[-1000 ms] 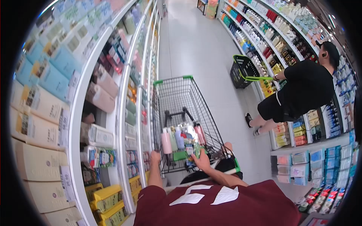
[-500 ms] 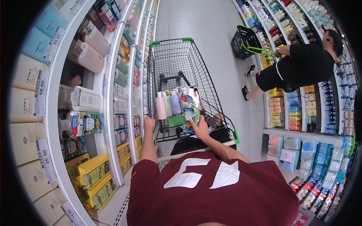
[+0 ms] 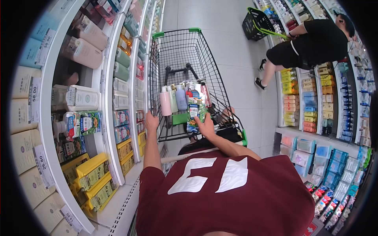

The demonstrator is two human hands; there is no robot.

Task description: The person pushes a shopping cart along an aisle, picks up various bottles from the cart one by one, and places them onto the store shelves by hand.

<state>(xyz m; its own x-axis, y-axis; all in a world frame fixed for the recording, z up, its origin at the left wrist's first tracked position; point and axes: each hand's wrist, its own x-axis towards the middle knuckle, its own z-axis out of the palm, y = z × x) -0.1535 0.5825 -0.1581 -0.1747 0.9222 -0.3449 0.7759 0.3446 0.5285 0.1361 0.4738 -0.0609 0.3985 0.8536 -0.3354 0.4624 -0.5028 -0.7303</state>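
Note:
My right hand [image 3: 205, 126] is closed on the lower edge of a blue-and-green printed pouch [image 3: 193, 114], its front turned up toward me. The pouch is over the near end of a black wire shopping cart [image 3: 179, 43]. Just beyond it stand a pink pump bottle [image 3: 165, 102], a pale green bottle [image 3: 172, 98] and a lavender bottle [image 3: 181, 97], with more colourful packs [image 3: 196, 88] beside them. My left hand [image 3: 151, 120] is closed at the cart's left rim, close to the shelf; its fingertips are partly hidden.
Shelves [image 3: 108, 94] with bottles, boxes, yellow packs [image 3: 94, 169] and price tags run close along my left. On the right, a person in black [image 3: 315, 43] stands by stocked shelves with a black-and-green basket [image 3: 254, 25]. Hanging packs [image 3: 303, 157] are at the lower right.
The pouch has turned so its front label shows more, still in my right hand. The shelves and the person with the basket have shifted slightly in view. My left hand stays at the rim.

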